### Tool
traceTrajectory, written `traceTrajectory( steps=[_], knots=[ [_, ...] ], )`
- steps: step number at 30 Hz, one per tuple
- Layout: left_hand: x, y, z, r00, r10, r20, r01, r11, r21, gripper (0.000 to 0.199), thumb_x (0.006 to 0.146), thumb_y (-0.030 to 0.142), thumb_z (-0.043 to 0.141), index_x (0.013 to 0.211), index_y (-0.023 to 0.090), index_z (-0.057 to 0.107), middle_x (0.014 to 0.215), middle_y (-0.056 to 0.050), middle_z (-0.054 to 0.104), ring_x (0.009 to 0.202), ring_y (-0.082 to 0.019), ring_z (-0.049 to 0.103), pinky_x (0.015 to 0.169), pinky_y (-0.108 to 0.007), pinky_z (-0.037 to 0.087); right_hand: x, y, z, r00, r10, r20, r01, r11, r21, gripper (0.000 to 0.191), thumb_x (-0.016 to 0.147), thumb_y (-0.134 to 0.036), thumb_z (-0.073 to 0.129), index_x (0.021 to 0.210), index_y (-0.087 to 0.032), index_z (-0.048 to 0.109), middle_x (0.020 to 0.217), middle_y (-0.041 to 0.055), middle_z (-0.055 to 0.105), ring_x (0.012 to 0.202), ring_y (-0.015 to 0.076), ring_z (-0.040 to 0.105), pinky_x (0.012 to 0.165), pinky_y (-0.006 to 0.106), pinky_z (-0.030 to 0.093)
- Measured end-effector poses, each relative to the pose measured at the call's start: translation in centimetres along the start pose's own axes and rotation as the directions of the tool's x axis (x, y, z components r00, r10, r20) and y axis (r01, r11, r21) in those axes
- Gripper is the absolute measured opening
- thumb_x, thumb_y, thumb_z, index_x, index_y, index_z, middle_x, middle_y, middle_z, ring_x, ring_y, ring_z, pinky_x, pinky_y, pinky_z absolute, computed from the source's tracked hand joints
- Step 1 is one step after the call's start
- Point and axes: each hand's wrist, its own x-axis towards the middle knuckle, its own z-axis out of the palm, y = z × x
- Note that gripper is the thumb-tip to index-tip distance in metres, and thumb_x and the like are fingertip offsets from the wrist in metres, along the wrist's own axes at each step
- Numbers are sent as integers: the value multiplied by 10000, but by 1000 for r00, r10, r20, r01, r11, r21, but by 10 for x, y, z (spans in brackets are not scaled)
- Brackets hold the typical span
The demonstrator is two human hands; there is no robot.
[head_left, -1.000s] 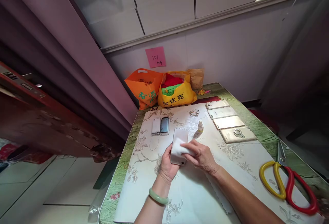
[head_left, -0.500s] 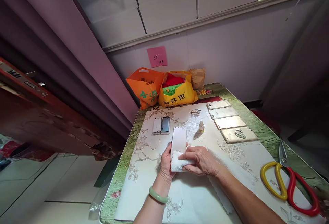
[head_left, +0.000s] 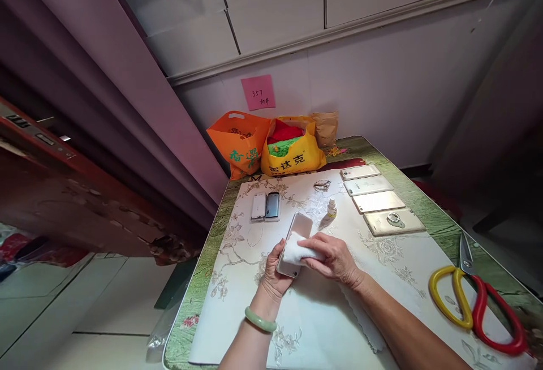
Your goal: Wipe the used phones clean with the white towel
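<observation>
My left hand [head_left: 275,271], with a green bangle [head_left: 260,320] on its wrist, grips a pale smartphone [head_left: 302,224] by its lower left side. The phone's back faces up and it tilts to the right at the top. My right hand [head_left: 333,258] pinches a folded white cloth [head_left: 293,249] and presses it on the middle of the phone's back. Beyond the phone stands a small white bottle [head_left: 331,207] with a cap. Under both hands lies a white floral sheet [head_left: 237,313].
Several phones lie at the right, among them one with a ring holder [head_left: 394,223]. Two small phones [head_left: 266,207] lie at the left. Scissors [head_left: 466,296] with yellow and red handles rest near the right edge. Behind are glasses [head_left: 322,185], an orange bag [head_left: 240,143] and a yellow bag [head_left: 292,158].
The phone has turned clockwise and tilted in my left hand. With my right hand, the cloth has moved up from the phone's lower end to its middle.
</observation>
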Motion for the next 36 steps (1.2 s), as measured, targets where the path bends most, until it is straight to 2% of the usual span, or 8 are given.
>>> traceTrajectory(
  steps=[5,8,12,17,21,26,31,36],
  knots=[
    [-6,-3,4,985,-94,144,83,993,81,347,767,301,798,1046,112,713,993,-135,744,818,-205,688,643,-258,523,6,-2,-4,896,281,-343,-240,958,158,323,931,-406,630,1220,-269,676,1017,56,701,876,192,679,774,291,546],
    [-10,-4,14,967,-105,231,69,985,158,507,704,314,867,1133,106,698,1013,-139,712,822,-178,644,568,-210,452,9,-1,-9,840,331,-430,-278,943,182,337,931,-403,631,1234,-262,673,1044,58,703,925,206,676,819,314,547],
    [-9,-7,18,977,-46,211,-10,967,255,643,635,302,917,1211,139,680,1001,-108,707,734,-141,602,580,-218,441,8,0,-12,878,296,-375,-259,954,148,342,943,-397,612,1257,-274,674,1023,58,700,894,196,676,785,300,548],
    [-4,-13,12,992,73,101,-93,972,217,374,741,257,830,1093,185,725,989,-74,730,831,-189,648,732,-263,505,3,-3,-13,992,58,-116,-49,996,77,342,935,-360,595,1252,-271,687,886,40,669,781,170,648,703,268,518],
    [-3,-12,11,997,11,81,-28,978,206,420,803,394,768,1127,133,710,1041,-134,735,982,-278,675,878,-345,526,0,-5,-11,995,-96,25,94,994,64,350,913,-382,570,1214,-266,705,906,53,673,836,190,649,739,285,512],
    [-8,-4,19,989,-103,105,94,992,81,840,826,725,575,1295,29,612,1260,-236,663,1240,-353,585,1048,-419,476,-2,-10,-2,961,-231,153,226,973,51,293,854,-391,588,1070,-281,751,792,33,646,691,173,591,654,275,462],
    [-11,4,21,986,64,151,-55,997,-61,719,931,605,468,1449,107,489,1469,-182,536,1387,-301,469,1125,-400,404,-1,-9,2,968,-228,108,226,974,31,302,879,-391,604,1129,-279,732,804,29,647,666,166,587,613,269,448],
    [-7,5,15,977,-27,212,25,1000,12,703,940,568,426,1459,96,464,1422,-209,563,1362,-329,480,1081,-475,431,1,-5,0,992,-55,-110,54,998,-9,309,944,-350,593,1229,-273,688,898,43,675,773,168,649,685,263,506]
  ],
)
